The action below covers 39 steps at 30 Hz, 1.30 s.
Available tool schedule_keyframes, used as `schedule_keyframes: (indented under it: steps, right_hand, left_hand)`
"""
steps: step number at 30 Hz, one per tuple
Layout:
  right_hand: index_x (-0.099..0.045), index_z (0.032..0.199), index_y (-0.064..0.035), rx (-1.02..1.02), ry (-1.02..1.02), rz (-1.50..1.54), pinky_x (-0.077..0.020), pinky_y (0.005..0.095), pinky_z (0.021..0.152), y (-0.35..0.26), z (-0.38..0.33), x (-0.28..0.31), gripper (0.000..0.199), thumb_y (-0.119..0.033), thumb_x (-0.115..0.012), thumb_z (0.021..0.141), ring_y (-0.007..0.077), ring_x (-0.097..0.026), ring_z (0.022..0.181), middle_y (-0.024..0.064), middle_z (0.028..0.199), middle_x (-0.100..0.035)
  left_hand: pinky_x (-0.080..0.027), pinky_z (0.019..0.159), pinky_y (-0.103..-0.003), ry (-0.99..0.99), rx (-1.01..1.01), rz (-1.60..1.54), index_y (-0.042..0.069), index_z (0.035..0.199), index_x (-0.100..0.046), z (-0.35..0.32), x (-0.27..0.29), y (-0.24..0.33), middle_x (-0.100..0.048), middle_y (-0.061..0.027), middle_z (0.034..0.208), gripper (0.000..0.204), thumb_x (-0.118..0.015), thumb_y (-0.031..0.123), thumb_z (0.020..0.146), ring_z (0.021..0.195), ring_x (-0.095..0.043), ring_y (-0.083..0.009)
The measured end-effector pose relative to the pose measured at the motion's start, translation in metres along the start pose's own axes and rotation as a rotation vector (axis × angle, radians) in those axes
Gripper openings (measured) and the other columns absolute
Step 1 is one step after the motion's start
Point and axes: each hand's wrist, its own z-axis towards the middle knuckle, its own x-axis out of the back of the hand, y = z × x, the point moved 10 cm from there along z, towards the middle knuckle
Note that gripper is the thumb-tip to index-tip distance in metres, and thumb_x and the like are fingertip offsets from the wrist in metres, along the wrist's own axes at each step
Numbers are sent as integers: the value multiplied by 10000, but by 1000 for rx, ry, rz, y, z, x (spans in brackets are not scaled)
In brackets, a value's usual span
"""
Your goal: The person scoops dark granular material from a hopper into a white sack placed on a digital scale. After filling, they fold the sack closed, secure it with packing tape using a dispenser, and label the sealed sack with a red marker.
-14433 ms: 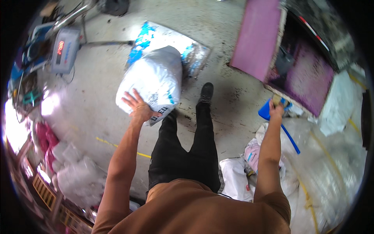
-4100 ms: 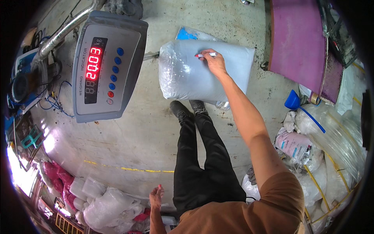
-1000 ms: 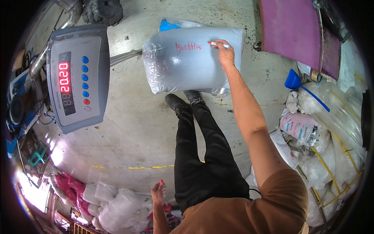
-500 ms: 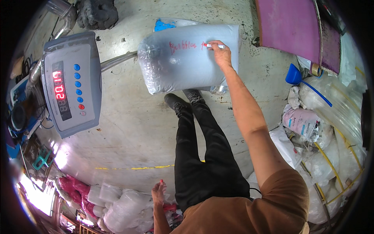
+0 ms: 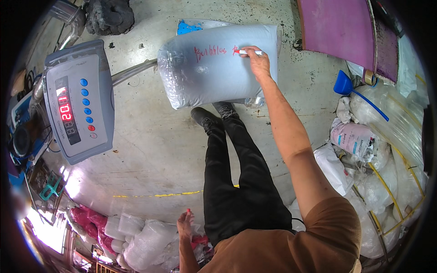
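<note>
A full, pale grey-white plastic sack (image 5: 218,77) lies on the platform of a floor scale in front of my shoes, with red handwriting across its upper part. My right hand (image 5: 258,64) is closed round a white marker (image 5: 251,52), its red tip at the sack's surface at the end of the writing. Low beside my left thigh, my left hand (image 5: 185,224) pinches a small red marker cap (image 5: 189,210) between its fingertips.
At left stands a grey scale display (image 5: 82,102) with lit red digits and a column of buttons; a metal tube (image 5: 134,73) runs from it toward the sack. Plastic bags (image 5: 150,241) pile behind left. On the right lie a blue scoop (image 5: 343,84), clear bags and a purple panel (image 5: 339,34).
The red writing has gained a little more at its right end under the marker. My view has shifted slightly, and my left hand stays low with the cap.
</note>
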Motion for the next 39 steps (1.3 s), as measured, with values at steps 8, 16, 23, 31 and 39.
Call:
schedule_keyframes:
  steps: [8,16,23,31,39]
  right_hand:
    - [-772,1058,-94,-17,129,133,-447,280,907,4,8,16,291,-288,-580,959,125,-637,899,38,878,-764]
    - [-773,1015,-75,2,137,33,-478,286,834,11,13,21,277,-256,-574,950,122,-653,871,52,887,-763]
    - [-774,981,-76,-40,152,-20,-475,292,828,2,9,27,305,-320,-604,916,137,-650,850,56,838,-751]
    - [-780,979,-94,-15,184,32,-469,315,802,21,17,33,289,-320,-609,919,141,-634,791,55,810,-753]
    - [-778,989,-97,-20,246,-39,-464,298,777,20,18,48,251,-278,-610,941,134,-617,761,53,807,-752]
  left_hand:
    - [-520,776,-277,-6,-6,-5,26,1171,-687,3,3,4,-721,-53,1042,385,-689,374,1005,911,-688,-142]
    - [-522,777,-278,-10,-5,9,13,1195,-676,3,1,10,-721,-58,1048,387,-684,352,1010,911,-687,-142]
    - [-528,786,-277,3,-21,-23,23,1157,-704,4,5,5,-742,-45,1017,348,-701,330,994,908,-700,-138]
    - [-517,745,-259,0,-12,11,26,1178,-667,0,-1,14,-711,-39,1023,347,-672,335,1019,872,-676,-124]
    - [-520,753,-260,3,-10,16,24,1179,-671,-1,2,8,-717,-43,1037,367,-687,348,1008,884,-682,-126]
